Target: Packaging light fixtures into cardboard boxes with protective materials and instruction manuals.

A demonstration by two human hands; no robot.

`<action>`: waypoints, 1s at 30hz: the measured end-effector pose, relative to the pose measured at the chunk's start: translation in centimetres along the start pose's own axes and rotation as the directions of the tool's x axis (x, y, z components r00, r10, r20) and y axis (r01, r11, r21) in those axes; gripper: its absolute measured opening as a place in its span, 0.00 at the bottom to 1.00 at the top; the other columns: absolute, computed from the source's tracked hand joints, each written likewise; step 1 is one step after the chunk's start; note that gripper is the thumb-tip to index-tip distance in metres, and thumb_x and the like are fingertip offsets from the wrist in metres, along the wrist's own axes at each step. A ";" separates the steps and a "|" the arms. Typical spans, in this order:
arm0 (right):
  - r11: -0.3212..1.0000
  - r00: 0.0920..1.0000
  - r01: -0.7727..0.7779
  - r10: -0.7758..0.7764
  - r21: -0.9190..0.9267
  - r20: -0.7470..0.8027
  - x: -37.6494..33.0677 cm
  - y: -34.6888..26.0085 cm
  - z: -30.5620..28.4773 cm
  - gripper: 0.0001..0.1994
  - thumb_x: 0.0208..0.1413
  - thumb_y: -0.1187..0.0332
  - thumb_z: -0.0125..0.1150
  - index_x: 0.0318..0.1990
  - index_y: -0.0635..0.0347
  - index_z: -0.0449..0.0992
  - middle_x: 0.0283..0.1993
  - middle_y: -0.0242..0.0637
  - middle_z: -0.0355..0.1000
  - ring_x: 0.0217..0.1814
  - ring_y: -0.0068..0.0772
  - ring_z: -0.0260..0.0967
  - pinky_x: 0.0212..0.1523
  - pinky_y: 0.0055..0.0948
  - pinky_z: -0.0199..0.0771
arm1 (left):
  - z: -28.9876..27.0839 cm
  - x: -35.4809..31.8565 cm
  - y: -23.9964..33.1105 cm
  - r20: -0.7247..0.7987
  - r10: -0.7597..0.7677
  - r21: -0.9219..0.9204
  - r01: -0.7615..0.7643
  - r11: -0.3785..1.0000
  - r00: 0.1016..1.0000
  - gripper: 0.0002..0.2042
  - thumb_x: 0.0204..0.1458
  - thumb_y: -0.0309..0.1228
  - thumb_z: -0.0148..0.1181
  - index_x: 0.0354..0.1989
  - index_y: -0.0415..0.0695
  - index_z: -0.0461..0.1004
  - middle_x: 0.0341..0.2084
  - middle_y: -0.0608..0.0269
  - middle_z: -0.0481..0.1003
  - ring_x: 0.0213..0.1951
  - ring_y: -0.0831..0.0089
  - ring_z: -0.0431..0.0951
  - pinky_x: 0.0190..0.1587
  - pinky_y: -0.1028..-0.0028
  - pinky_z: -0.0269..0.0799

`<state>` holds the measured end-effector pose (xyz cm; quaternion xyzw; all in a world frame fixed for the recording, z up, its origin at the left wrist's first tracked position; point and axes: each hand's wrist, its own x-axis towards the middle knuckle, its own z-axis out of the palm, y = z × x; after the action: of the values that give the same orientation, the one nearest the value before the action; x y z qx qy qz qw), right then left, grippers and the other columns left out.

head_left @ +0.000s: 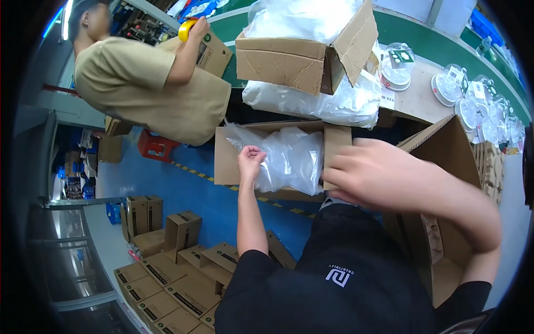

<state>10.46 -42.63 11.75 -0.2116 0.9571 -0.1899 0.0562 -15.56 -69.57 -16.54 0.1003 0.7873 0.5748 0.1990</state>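
Note:
An open cardboard box (226, 161) sits in front of me with its flaps spread, lined with a clear plastic bag (289, 158). What lies under the plastic is hard to make out. At the box's left side my left hand (251, 161) has its fingers curled together on the bag's edge. My right hand (361, 172) is over the box's right flap, close to the bag, and motion smears its fingers. Whether it holds anything does not show.
Another box (281, 58) full of plastic bags stands ahead on a white wrapped bundle (311, 103). A large open carton (450, 145) is at my right. Clear round containers (396, 69) stand on the bench. Stacked cartons (172, 289) fill the lower left. A co-worker (150, 83) holds yellow tape (186, 29).

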 end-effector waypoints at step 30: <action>0.956 0.927 -0.200 0.255 0.214 -0.276 24.5 9.8 17.8 0.07 0.53 0.72 0.56 0.32 0.63 0.80 0.35 0.50 0.79 0.40 0.52 0.78 0.39 0.44 0.78 | -0.6 -5.6 -3.2 -0.283 0.533 0.766 -0.146 0.626 0.798 0.21 0.55 0.28 0.62 0.57 0.38 0.69 0.48 0.50 0.74 0.51 0.56 0.74 0.55 0.60 0.67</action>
<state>-12.13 -50.92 -9.10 -0.0614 0.9511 -0.2988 -0.0493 -10.54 -73.25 -18.26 0.1737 0.9337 0.2587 -0.1763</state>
